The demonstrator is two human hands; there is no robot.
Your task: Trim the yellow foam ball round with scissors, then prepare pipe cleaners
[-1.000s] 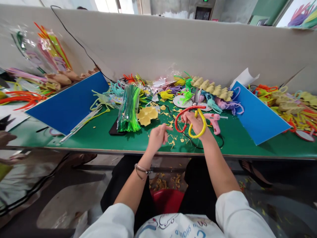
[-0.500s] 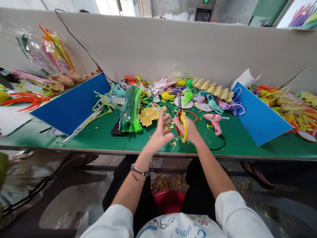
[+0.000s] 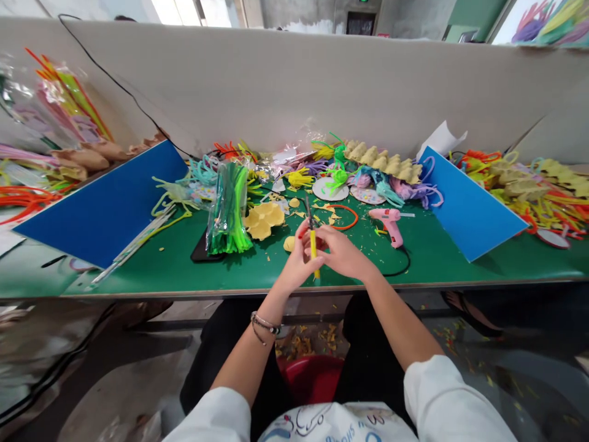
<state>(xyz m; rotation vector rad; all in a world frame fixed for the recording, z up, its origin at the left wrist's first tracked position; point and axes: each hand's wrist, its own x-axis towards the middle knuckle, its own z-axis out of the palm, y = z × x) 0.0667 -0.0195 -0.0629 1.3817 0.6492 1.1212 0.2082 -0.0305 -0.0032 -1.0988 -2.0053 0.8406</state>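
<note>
You have scissors [image 3: 313, 238] at frame centre, left hand [image 3: 296, 265] and right hand [image 3: 344, 253] closed on them, judged light and stiff, best held by the yellow handle [image 3: 313, 246], clear of the blades [image 3: 308, 209].

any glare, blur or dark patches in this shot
Head view: the window at the top is blown out; the clear plastic bag of green stems catches glare; the scissors look slightly soft; below the green table it is dim.
</note>
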